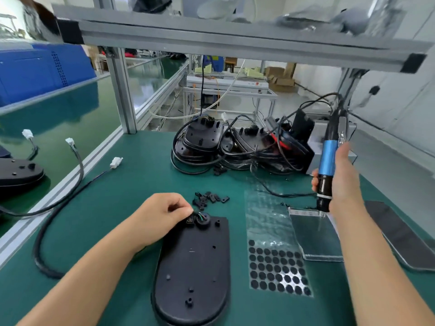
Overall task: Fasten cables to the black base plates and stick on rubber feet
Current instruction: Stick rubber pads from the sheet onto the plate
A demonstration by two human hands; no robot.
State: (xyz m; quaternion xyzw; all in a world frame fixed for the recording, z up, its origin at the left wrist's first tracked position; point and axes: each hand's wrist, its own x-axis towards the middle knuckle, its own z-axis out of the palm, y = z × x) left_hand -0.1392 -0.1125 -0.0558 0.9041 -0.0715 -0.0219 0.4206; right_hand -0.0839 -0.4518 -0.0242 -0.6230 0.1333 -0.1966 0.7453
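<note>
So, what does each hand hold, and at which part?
Right hand holds the electric screwdriver at its lower body. Left hand pinches the cable end at the base plate.

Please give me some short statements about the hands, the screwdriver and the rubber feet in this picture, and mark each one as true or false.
1. The right hand holds the electric screwdriver upright. True.
2. The left hand lies flat on the green mat. False: its fingers pinch the cable end at the top of the base plate.
3. The sheet of rubber feet lies to the right of the base plate. True.
4. The screwdriver tip touches the base plate. False: it hangs over a clear tray, apart from the plate.
5. More base plates with cables are piled at the back of the mat. True.
</note>
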